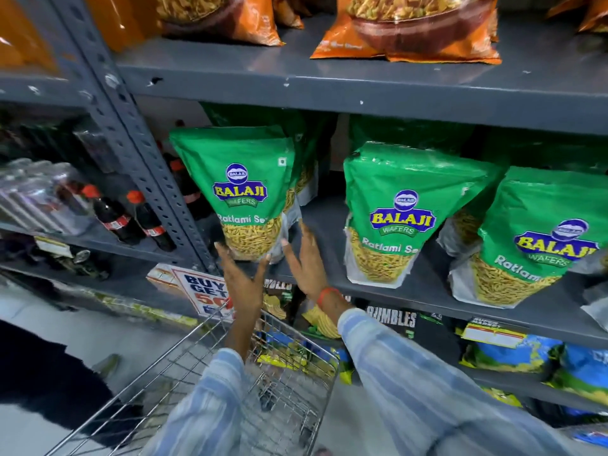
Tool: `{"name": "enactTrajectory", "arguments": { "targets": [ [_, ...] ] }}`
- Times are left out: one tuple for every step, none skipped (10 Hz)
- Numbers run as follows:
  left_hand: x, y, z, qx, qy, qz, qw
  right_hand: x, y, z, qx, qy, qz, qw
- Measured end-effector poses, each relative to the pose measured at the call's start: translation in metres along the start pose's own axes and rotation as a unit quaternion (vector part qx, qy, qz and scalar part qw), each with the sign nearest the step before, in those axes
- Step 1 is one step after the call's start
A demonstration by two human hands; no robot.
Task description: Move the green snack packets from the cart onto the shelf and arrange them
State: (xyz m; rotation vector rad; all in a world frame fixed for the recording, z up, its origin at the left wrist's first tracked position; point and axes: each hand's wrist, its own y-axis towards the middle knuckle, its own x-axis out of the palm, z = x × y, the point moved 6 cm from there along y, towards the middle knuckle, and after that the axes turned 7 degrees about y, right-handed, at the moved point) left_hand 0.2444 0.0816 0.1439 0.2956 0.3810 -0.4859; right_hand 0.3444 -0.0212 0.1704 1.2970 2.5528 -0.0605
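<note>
A: From the head camera, what are we seeing on the grey shelf [329,225]?

B: We are looking at three green snack packets. The leftmost packet [241,192] is standing upright at about nine o'clock from the shelf's middle; the middle packet [399,215] is at three o'clock from it, and a third packet [539,238] is further right again, both leaning.

A: And the hands?

B: Our left hand [241,284] is spreading its fingers wide, fingertips touching the leftmost packet's lower edge at six o'clock. Our right hand [307,264] is also splayed, gripping nothing, just beside that packet's lower right corner.

A: The cart?

B: The wire cart [197,366] is sitting at six o'clock beneath our arms; we are seeing no packets in the part showing. Orange bags [418,31] are lying at twelve o'clock.
</note>
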Motion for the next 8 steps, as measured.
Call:
{"name": "enactTrajectory", "arguments": {
  "targets": [
    [-0.003,0.016,-0.017,-0.002,0.016,-0.037,0.999,0.018,0.015,0.011,0.066,0.038,-0.062,0.995],
    [-0.008,0.025,-0.024,0.001,0.026,-0.051,0.998,0.026,0.019,0.018,0.082,0.016,-0.064,0.994],
    [-0.011,0.028,-0.024,0.018,0.032,-0.059,0.998,0.028,0.016,0.014,0.062,0.031,-0.041,0.997],
    [-0.013,0.029,-0.024,0.024,0.035,-0.072,0.996,0.026,0.012,0.013,0.057,0.051,-0.023,0.997],
    [-0.014,0.031,-0.023,0.021,0.035,-0.087,0.995,0.028,0.012,0.018,0.060,0.031,-0.027,0.997],
    [-0.016,0.025,-0.010,0.018,0.054,-0.097,0.994,0.025,0.012,0.015,0.067,-0.001,-0.064,0.996],
    [-0.013,0.017,0.000,0.023,0.098,-0.081,0.992,0.008,0.008,0.004,0.047,-0.033,-0.050,0.997],
    [-0.012,-0.005,0.046,0.070,0.174,0.008,0.982,-0.027,-0.007,-0.033,-0.039,-0.038,0.025,0.998]
  ]
}}
